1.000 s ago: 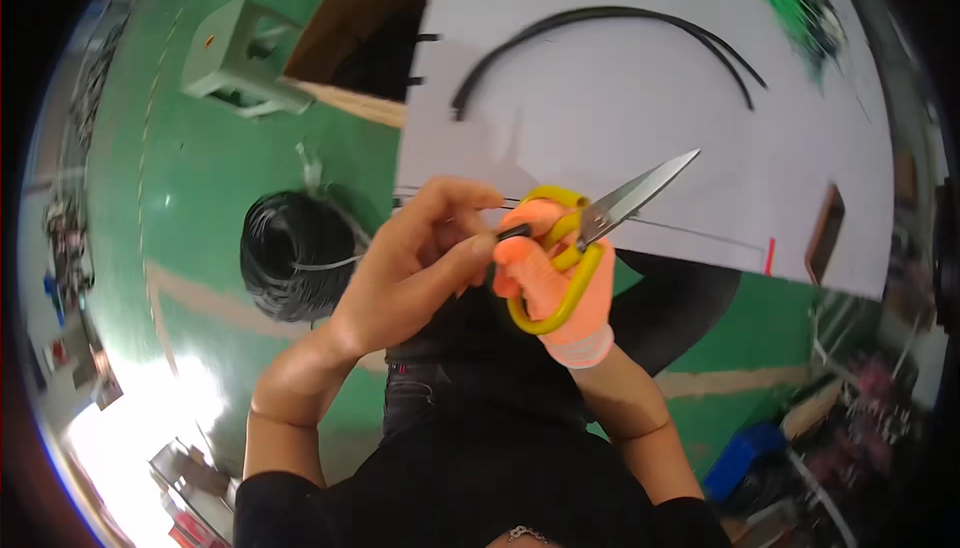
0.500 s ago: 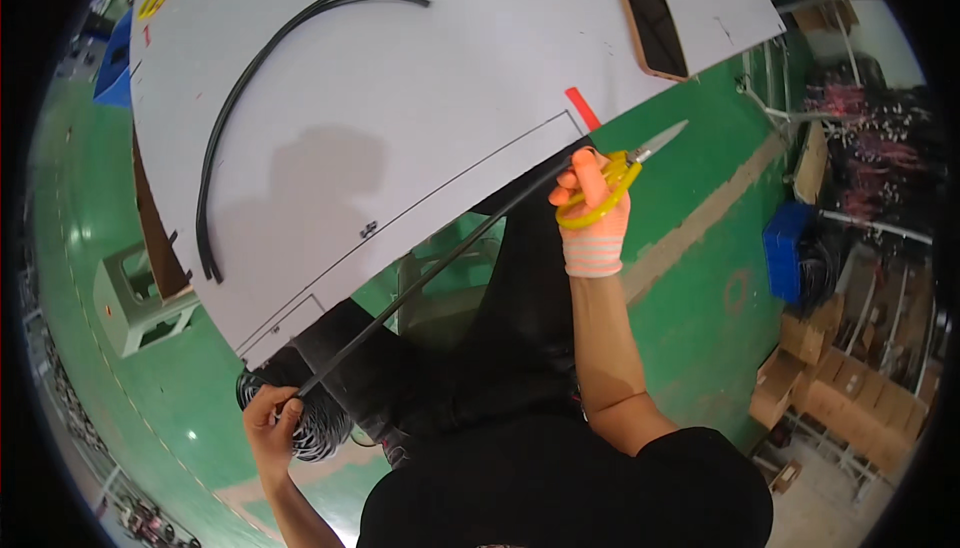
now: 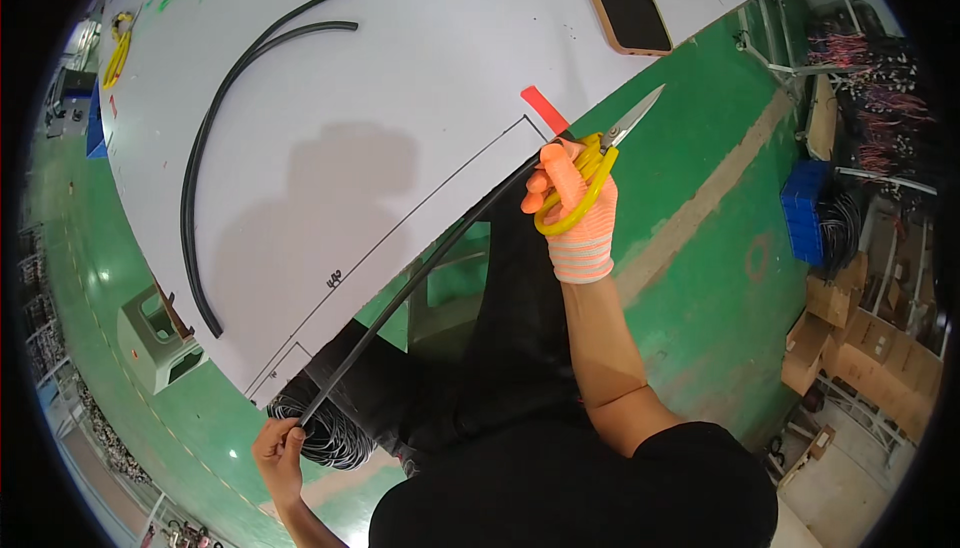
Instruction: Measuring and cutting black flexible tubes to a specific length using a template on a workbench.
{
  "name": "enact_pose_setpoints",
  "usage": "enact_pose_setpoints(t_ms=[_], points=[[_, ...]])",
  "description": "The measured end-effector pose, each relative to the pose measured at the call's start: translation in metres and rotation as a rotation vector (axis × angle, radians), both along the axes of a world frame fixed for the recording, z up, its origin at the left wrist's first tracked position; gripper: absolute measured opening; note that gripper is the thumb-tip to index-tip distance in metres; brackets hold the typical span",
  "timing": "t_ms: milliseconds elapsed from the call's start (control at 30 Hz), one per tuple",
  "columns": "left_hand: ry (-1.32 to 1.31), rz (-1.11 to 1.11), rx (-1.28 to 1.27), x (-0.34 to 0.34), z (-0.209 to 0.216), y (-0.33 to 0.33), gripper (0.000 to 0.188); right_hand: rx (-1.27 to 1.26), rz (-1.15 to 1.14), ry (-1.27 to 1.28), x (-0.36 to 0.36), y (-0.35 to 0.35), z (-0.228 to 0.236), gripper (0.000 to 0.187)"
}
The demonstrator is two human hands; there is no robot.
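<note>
A long black tube (image 3: 412, 286) runs slantwise, nearly straight, along the near edge of the white table. My bare left hand (image 3: 280, 453) pinches its lower-left end, just off the table's near-left corner. At the upper right, my right hand (image 3: 575, 203), in an orange glove with a striped cuff, grips the tube's other end close to the table edge. That same hand also holds scissors (image 3: 597, 170) with yellow handles; their blades point up and away to the right. Two more black tubes (image 3: 193, 193) lie curved together on the table, parting at their far ends.
On the white table (image 3: 460, 58) are drawn lines, a red strip (image 3: 543, 108) near my right hand, a phone (image 3: 625, 3) and a yellow-handled tool (image 3: 118, 53). A coil of black tubing (image 3: 335, 438) sits beside my left hand. A stool (image 3: 155, 338) and cardboard boxes (image 3: 875, 363) stand around.
My view has shifted, so the table and phone appear farther left. Both hands keep their hold on the tube, which still stretches along the table edge. The scissors stay in my right hand.
</note>
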State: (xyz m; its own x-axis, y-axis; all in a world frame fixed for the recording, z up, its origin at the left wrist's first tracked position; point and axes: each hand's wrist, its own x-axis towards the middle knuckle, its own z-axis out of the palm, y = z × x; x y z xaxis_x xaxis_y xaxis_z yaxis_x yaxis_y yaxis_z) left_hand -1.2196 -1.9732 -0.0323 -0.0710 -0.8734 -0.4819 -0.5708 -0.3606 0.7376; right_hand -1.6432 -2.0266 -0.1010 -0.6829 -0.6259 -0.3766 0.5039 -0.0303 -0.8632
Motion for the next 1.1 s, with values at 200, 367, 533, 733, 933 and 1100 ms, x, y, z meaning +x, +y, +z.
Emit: enact_pose_setpoints(t_ms=[200,367,533,733,933,1100], points=[[0.037,0.02,0.038,0.001,-0.005,0.002,0.012,0.021,0.032,0.003,-0.004,0.001,0.002,0.018],[0.028,0.014,0.053,0.003,-0.009,0.002,0.012,0.043,0.053,0.01,-0.006,0.001,0.004,0.017],[0.037,0.021,0.066,0.003,-0.008,0.004,0.014,0.047,0.087,-0.069,-0.009,0.001,0.002,0.019],[0.054,0.041,0.094,0.006,-0.013,0.005,0.014,0.04,0.101,-0.034,-0.011,0.001,0.003,0.021],[0.035,0.033,0.081,0.007,-0.013,0.004,0.015,0.081,0.12,-0.023,-0.012,0.002,0.006,0.02],[0.043,0.046,0.098,0.007,-0.014,0.003,0.014,0.102,0.083,0.003,-0.01,0.0,0.007,0.019]])
